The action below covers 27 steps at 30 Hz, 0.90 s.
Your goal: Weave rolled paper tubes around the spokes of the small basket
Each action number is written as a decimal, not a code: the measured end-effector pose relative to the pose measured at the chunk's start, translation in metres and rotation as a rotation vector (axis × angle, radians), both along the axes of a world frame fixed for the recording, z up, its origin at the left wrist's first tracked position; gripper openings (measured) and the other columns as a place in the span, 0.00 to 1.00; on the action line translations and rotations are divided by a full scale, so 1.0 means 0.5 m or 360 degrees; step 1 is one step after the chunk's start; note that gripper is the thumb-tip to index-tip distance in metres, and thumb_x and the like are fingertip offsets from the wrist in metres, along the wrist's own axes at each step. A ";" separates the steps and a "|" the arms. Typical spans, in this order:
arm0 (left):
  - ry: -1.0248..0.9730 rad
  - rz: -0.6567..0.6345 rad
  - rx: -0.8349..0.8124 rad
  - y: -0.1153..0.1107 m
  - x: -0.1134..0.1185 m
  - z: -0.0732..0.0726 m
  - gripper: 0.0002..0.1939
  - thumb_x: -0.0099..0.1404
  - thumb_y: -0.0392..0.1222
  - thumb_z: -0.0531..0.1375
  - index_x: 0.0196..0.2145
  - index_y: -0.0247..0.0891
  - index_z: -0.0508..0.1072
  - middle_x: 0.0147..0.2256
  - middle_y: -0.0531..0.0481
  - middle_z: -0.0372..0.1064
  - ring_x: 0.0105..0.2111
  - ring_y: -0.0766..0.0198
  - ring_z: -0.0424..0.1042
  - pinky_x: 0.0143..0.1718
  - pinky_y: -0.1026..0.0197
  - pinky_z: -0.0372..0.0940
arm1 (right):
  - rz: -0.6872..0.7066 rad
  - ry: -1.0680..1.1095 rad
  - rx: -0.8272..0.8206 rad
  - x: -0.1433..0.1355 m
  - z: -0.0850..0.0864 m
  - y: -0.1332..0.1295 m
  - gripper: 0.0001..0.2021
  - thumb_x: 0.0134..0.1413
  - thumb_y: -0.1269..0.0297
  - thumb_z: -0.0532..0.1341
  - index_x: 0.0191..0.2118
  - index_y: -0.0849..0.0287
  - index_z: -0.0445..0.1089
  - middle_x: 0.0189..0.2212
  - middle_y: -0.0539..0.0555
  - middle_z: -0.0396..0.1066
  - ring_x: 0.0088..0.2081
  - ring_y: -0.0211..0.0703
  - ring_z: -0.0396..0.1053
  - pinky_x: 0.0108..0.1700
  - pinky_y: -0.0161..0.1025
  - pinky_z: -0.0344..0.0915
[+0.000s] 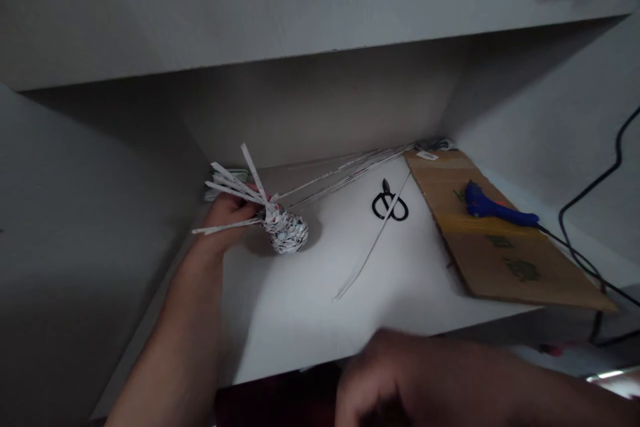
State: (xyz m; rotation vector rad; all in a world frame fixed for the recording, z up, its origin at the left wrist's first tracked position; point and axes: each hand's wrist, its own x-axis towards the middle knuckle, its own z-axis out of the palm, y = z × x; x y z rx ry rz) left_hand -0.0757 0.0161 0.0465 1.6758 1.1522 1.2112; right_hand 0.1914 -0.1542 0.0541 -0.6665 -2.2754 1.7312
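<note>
Over the left part of the white surface, my left hand is closed around a woven paper piece. This piece has a rounded, knotted-looking body of printed paper, and several loose paper strips fan out from its top and side. My left fingers are partly hidden behind those strips. At the bottom edge of the view, my right hand is bent in front of the surface. It is blurred and cut off, so its fingers do not show clearly.
Black-handled scissors lie mid-surface, under a thin paper strip. To the right, a blue glue gun rests on a cardboard sheet, its black cord trailing right. Long paper sticks lie at the back. An upper panel overhangs.
</note>
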 end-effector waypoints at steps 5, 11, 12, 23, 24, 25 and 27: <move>-0.0065 -0.0064 -0.0002 0.002 -0.015 0.001 0.07 0.52 0.42 0.64 0.29 0.37 0.72 0.27 0.52 0.70 0.27 0.65 0.68 0.31 0.62 0.64 | -0.0790 -0.0472 0.1077 0.067 -0.076 0.092 0.14 0.52 0.69 0.64 0.46 0.56 0.70 0.43 0.57 0.69 0.44 0.46 0.67 0.47 0.41 0.63; -0.0142 -0.0274 -0.0086 -0.007 -0.032 0.011 0.08 0.52 0.42 0.66 0.29 0.37 0.72 0.26 0.51 0.69 0.26 0.65 0.67 0.28 0.62 0.63 | -0.0719 -0.0562 0.1291 0.057 -0.113 0.172 0.06 0.59 0.72 0.56 0.32 0.58 0.66 0.31 0.52 0.68 0.32 0.40 0.66 0.34 0.37 0.60; -0.0132 -0.0304 -0.0111 -0.011 -0.035 0.014 0.08 0.52 0.42 0.66 0.29 0.37 0.73 0.26 0.51 0.69 0.26 0.65 0.67 0.28 0.61 0.63 | -0.0747 -0.0558 0.1342 0.050 -0.107 0.192 0.06 0.60 0.72 0.56 0.32 0.58 0.66 0.30 0.52 0.68 0.31 0.40 0.65 0.33 0.37 0.60; -0.0088 -0.0448 -0.0319 -0.020 -0.039 0.023 0.03 0.53 0.39 0.64 0.28 0.37 0.75 0.25 0.51 0.72 0.25 0.63 0.71 0.26 0.62 0.65 | -0.1158 -0.0300 0.1575 -0.081 -0.050 0.362 0.08 0.55 0.67 0.60 0.40 0.60 0.74 0.34 0.57 0.74 0.33 0.44 0.70 0.37 0.39 0.62; -0.0089 -0.0441 -0.0328 -0.019 -0.039 0.023 0.03 0.53 0.38 0.64 0.28 0.37 0.75 0.25 0.51 0.73 0.26 0.63 0.71 0.27 0.62 0.65 | -0.1138 -0.0221 0.1542 -0.090 -0.036 0.343 0.07 0.57 0.64 0.59 0.36 0.58 0.74 0.29 0.54 0.74 0.29 0.42 0.69 0.34 0.37 0.61; -0.0075 -0.0432 -0.0338 -0.019 -0.038 0.023 0.04 0.52 0.38 0.64 0.28 0.37 0.75 0.25 0.50 0.73 0.26 0.62 0.72 0.27 0.62 0.66 | -0.1097 -0.0093 0.1512 -0.098 -0.024 0.323 0.07 0.57 0.62 0.60 0.35 0.57 0.74 0.28 0.51 0.73 0.28 0.39 0.68 0.33 0.36 0.61; -0.0003 -0.0414 -0.0329 -0.018 -0.035 0.021 0.05 0.52 0.39 0.65 0.29 0.37 0.75 0.26 0.50 0.73 0.26 0.61 0.72 0.27 0.61 0.66 | -0.1045 0.0170 0.1469 -0.109 -0.005 0.288 0.05 0.56 0.64 0.61 0.36 0.55 0.74 0.30 0.49 0.74 0.28 0.35 0.67 0.33 0.34 0.61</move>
